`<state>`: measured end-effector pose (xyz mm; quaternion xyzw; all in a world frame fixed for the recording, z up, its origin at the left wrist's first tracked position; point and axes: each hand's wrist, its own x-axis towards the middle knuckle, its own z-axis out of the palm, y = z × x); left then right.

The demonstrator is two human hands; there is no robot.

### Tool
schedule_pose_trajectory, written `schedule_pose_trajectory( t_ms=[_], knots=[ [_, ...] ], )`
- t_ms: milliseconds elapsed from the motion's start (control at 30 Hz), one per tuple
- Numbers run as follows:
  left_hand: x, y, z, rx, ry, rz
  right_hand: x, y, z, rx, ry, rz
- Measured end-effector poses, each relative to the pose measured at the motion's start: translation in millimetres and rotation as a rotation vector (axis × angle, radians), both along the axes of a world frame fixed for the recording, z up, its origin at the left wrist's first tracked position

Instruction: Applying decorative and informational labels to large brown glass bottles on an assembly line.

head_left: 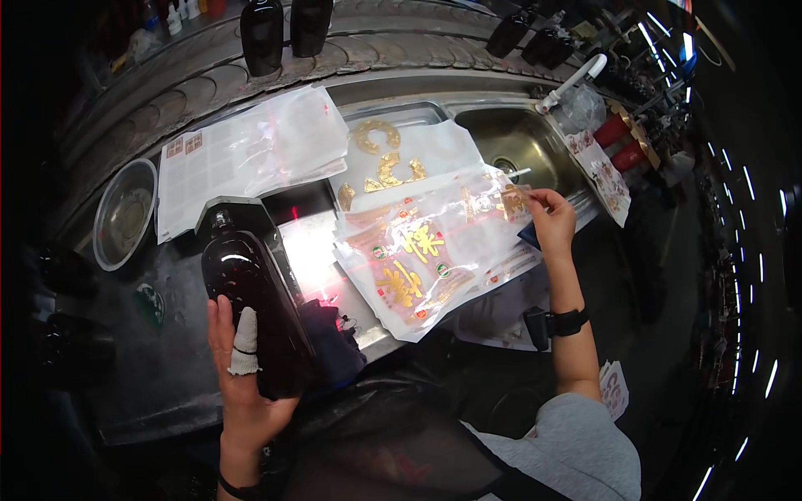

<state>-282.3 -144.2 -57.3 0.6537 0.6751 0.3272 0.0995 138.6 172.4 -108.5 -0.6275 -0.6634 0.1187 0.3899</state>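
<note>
Over the table (171,376), the left hand (246,399) cradles a dark bottle (251,296), fingers along its side, likely steadying it; near the sink (547,138), the right hand (551,219) pinches the printed sheet (464,230) by its edge, presumably sparing the print.

Head view: left one of two side-by-side fisheye cameras worn on the person's head, upright, unmirrored. Aim: down and forward, past the person's own grey fabric sleeve (568,438) at the lower edge. Range: close — bare left hand (249,397) and bare right hand (552,223) both in frame, either side of the translucent white sheet with gold lettering (455,250). Farther off: rectangular metal sink (543,142) and two upright dark glossy bottles (263,37). Field very wide — straight edges bow, thin white lights (770,381) line the right rim.
</note>
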Motion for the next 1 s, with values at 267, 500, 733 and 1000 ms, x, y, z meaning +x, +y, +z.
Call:
schedule_pose_trajectory(
  t_ms=[267, 500, 733, 1000],
  knots=[
    [4, 3, 0, 0.026, 0.019, 0.021, 65, 149, -2, -0.125, 0.124, 0.027],
    [7, 3, 5, 0.006, 0.049, 0.047, 137, 238, -115, -0.451, -0.718, -0.178],
    [9, -5, 5, -0.028, 0.062, 0.071, 101, 220, -109, -0.411, -0.605, -0.107],
    [6, -10, -9, -0.069, -0.4, 0.106, 38, 137, 25, 0.142, -0.462, 0.065]
  ],
)
